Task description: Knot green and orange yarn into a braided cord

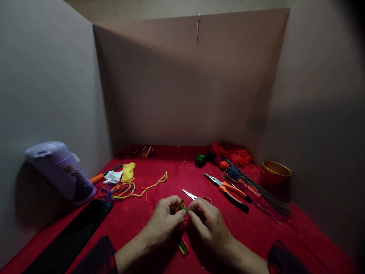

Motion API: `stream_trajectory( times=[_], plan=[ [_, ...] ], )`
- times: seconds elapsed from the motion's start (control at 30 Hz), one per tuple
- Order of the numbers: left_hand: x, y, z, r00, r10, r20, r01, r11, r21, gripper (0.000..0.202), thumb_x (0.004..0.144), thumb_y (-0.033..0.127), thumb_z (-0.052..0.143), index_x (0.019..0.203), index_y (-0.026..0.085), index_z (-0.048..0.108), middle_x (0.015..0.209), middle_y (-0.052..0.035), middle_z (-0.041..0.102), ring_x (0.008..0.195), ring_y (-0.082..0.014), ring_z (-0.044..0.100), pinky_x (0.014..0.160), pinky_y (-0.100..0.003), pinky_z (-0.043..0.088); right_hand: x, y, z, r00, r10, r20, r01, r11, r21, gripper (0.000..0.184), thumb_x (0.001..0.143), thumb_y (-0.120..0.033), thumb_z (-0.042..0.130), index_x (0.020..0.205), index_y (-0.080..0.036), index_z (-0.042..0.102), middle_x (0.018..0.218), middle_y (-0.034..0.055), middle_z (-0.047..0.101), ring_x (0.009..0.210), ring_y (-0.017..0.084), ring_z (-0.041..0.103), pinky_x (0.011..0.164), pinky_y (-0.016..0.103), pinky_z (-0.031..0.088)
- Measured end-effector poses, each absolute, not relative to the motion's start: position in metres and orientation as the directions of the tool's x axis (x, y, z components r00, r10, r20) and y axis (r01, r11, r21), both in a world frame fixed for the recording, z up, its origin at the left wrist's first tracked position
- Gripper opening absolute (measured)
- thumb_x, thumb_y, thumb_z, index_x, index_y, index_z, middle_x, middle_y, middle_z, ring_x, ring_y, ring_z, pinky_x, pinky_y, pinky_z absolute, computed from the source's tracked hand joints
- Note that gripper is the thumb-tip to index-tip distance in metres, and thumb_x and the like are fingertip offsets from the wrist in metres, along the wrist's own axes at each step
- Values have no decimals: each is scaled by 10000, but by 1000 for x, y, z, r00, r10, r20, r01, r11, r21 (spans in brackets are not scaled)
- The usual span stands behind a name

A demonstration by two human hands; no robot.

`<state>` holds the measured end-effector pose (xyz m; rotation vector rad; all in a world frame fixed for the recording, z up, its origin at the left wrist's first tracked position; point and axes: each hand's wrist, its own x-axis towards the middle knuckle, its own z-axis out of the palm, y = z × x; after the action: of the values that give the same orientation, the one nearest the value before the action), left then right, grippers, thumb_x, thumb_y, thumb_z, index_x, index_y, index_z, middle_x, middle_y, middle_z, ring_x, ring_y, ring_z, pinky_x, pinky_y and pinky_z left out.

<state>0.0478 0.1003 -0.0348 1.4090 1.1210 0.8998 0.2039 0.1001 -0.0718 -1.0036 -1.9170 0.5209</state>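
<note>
With twelve o'clock straight away from the wearer, the multicoloured yarn bundle (183,246) was at six o'clock, between the two hands, over the near part of the red tabletop (176,179). The left hand (163,217) pinched its upper part between thumb and fingers, where green and red strands stood up in a small loop, while the right hand (211,225) had thumb and fingertips closed on a green bit just beside it, at three o'clock from the loop. The work looked partway along: strands had been gathered together and some were looped or crossed at the fingertips, yet whether a knot was fastened there could not be told. The ends hung loose, so securing that spot and dealing with the ends seemed to be left. The scissors (189,194) lay just past the fingertips at twelve o'clock, blades towards ten, with no strand between them. The bundle's long axis ran roughly from twelve to six, its middle being hidden by the hands; the free green, yellow and red ends pointed towards the wearer, nearer half past five, and the loop leaned towards one o'clock.
</note>
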Motion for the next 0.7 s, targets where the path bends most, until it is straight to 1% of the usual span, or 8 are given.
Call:
stream_trajectory(
  times=[0.17,0.33,0.47,0.7],
  plan=[
    [48,100,-39,272,962,-24,153,-19,988,153,725,220,554,626,159,453,531,55,420,487,-67,370,459,-193,277,204,100,-71,-268,806,528,431,590,-683,106,826,-125,500,744,-189,523,687,8,574,625,143,515,591,245,367],
    [49,99,-36,271,962,-44,139,6,990,148,712,211,558,616,158,459,520,50,423,482,-71,376,458,-200,271,203,100,-70,-270,797,540,440,601,-667,135,783,-91,496,692,-190,492,634,-6,540,579,134,487,546,235,354],
    [49,99,-36,266,963,-43,147,4,989,176,723,227,576,609,155,463,515,47,424,483,-73,375,456,-201,266,202,100,-68,-261,802,537,421,595,-684,122,810,-117,490,715,-192,507,648,0,552,585,136,496,553,238,367],
    [48,100,-41,256,966,-38,148,0,989,143,742,220,563,642,147,490,533,47,440,488,-74,392,464,-200,281,203,100,-68,-241,810,535,425,584,-692,112,826,-131,496,744,-187,549,679,19,594,626,152,539,585,249,394]
  ],
)
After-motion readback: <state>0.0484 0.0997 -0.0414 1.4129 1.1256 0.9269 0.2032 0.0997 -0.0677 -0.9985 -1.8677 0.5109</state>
